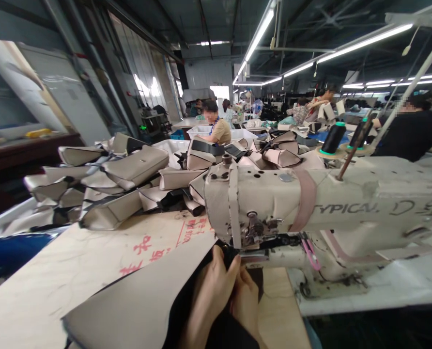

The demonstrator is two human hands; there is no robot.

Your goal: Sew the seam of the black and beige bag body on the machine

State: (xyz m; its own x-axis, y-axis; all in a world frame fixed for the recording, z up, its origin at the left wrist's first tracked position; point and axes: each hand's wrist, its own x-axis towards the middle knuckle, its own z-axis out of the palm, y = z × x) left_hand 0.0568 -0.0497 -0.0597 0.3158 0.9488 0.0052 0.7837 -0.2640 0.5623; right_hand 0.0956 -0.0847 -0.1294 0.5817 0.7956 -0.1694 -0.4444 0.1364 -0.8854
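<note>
A beige bag piece [129,295] with dark edges and a black lining lies across the wooden board in front of me. My left hand [216,278] is closed on the edge of this piece, close to the sewing machine's needle area. Beside it, my right hand [245,293] is closed on the black part of the same piece, its fingertips partly behind the left thumb. The sewing machine [259,203] stands just beyond my hands, its head above the work. The needle and the exact stitching spot are hidden by my fingers and the machine.
Several beige bag bodies [136,167] are heaped behind the wooden board [92,261]. A pink loop-shaped tool [311,253] hangs on the machine. Black thread cones [333,138] stand above it. A person in a tan top [221,131] sits farther back; another in black [405,131] is at right.
</note>
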